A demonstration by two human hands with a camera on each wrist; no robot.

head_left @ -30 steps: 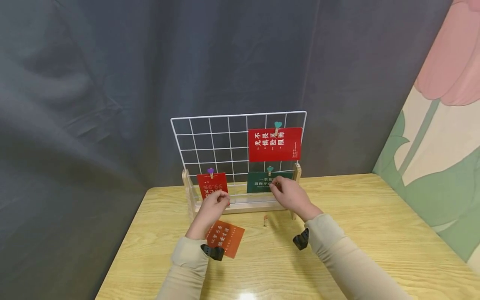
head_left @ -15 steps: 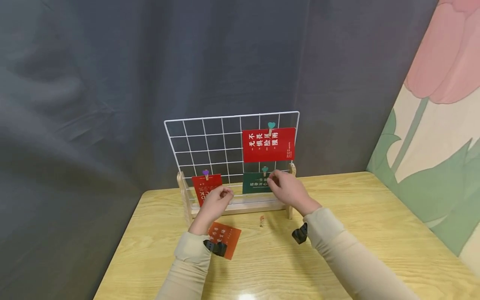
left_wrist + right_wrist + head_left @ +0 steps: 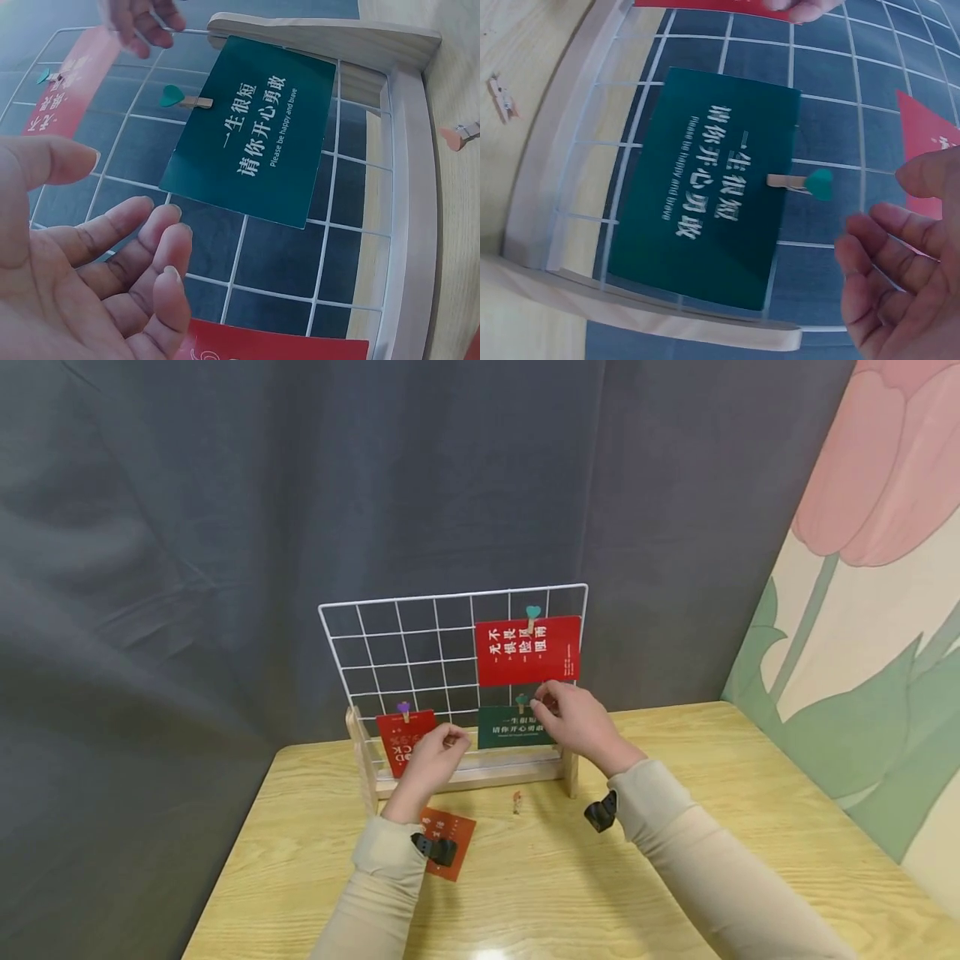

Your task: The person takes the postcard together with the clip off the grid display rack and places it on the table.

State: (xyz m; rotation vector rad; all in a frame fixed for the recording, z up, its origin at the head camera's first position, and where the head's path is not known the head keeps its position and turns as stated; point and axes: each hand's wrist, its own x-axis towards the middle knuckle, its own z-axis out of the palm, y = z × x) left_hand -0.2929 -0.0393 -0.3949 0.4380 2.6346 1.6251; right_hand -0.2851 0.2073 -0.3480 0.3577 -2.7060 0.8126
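A dark green card (image 3: 217, 172) with white lettering hangs low on the white wire grid (image 3: 400, 635). At its top edge sits a small wooden clip with a green heart (image 3: 819, 184). My right hand (image 3: 576, 720) hovers near that clip with fingers loosely bent and nothing between them; the right wrist view shows a gap to the heart. My left hand (image 3: 432, 760) is near the lower red card (image 3: 405, 731), relaxed and holding nothing, its palm turned to the grid in the left wrist view. A purple heart clip (image 3: 403, 707) holds that red card.
Another red card (image 3: 491, 668) hangs at the grid's upper right under a teal heart clip (image 3: 533, 612). An orange card (image 3: 459, 831) lies on the table, partly behind my left wrist. One loose clip (image 3: 517, 802) lies before the wooden base (image 3: 480, 775).
My right hand has risen off the green card's right side, uncovering more of it. The left hand has shifted right along the lower red card. The head view has turned slightly rightward.
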